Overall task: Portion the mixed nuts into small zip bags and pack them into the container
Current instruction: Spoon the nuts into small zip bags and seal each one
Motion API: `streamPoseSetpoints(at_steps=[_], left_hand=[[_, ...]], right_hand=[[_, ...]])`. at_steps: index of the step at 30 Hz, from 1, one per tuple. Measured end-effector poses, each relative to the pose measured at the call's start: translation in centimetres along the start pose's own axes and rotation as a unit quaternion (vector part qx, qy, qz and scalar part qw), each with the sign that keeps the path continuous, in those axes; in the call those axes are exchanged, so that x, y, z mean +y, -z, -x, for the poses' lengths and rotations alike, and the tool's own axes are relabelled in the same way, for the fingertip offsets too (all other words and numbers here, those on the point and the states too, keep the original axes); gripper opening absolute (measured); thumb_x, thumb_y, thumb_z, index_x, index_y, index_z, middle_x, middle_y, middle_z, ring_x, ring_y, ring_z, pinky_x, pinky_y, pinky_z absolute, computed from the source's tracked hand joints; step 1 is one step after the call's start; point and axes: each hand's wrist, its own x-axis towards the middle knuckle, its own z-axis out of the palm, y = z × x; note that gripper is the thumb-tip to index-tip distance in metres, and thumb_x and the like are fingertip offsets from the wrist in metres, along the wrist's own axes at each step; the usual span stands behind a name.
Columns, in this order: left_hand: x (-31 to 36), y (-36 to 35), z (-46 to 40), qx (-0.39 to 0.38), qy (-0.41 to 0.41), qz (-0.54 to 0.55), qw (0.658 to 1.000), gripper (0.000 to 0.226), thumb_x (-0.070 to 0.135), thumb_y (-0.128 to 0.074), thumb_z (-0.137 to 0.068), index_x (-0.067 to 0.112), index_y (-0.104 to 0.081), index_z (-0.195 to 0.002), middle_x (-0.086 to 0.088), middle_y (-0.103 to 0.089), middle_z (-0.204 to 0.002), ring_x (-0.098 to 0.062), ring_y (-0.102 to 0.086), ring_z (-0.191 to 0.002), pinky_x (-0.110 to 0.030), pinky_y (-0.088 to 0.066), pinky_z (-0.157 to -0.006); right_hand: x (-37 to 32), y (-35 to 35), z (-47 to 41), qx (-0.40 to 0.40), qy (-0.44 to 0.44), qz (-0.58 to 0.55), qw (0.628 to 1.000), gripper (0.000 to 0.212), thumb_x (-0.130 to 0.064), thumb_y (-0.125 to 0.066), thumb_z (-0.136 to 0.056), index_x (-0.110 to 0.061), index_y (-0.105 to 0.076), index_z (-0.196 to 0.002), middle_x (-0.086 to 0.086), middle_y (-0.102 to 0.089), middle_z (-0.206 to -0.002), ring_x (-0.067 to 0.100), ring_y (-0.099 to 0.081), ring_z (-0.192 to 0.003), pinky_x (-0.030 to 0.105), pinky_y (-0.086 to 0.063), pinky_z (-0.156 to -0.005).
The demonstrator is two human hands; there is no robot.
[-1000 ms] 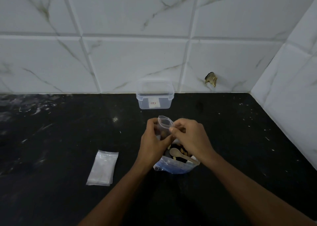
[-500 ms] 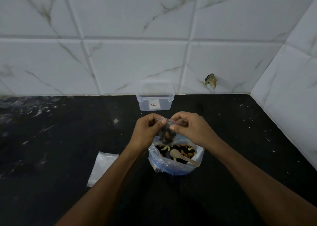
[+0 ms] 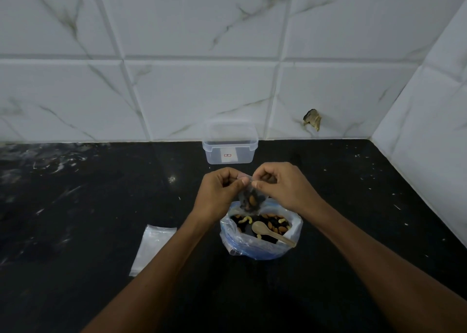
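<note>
A small clear zip bag with nuts in its lower part hangs between my hands. My left hand pinches its top edge from the left and my right hand pinches it from the right. Right below stands a blue-tinted plastic bag of mixed nuts, open at the top, with a wooden spoon lying in it. A clear plastic container without a lid stands farther back against the tiled wall, with nothing visible inside.
A stack of flat clear zip bags lies on the black countertop left of my left forearm. White marble-look tiles form the back wall and the right side wall; they meet in a corner at the right.
Both hands lifted the small zip bag up and away from the nut bag. The small bag's mouth, open a second ago, is now pressed flat between my fingers.
</note>
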Motion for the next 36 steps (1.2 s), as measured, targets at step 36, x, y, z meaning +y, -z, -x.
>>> streamPoseSetpoints(at_steps=[36], left_hand=[[1.2,1.5,-0.6,-0.027,-0.058,-0.094,0.994,0.009,0.010,-0.065,-0.090,0.017,-0.066,-0.095,-0.001,-0.068,-0.092,-0.013,-0.068,-0.087,-0.025,-0.058,-0.074]], right_hand=[[0.7,1.4,-0.4,0.019,-0.028,-0.053,0.998,0.005,-0.012,-0.069,-0.086,-0.016,-0.072,-0.084,0.002,-0.070,-0.073,0.010,-0.066,-0.067,0.029,-0.057,-0.072]])
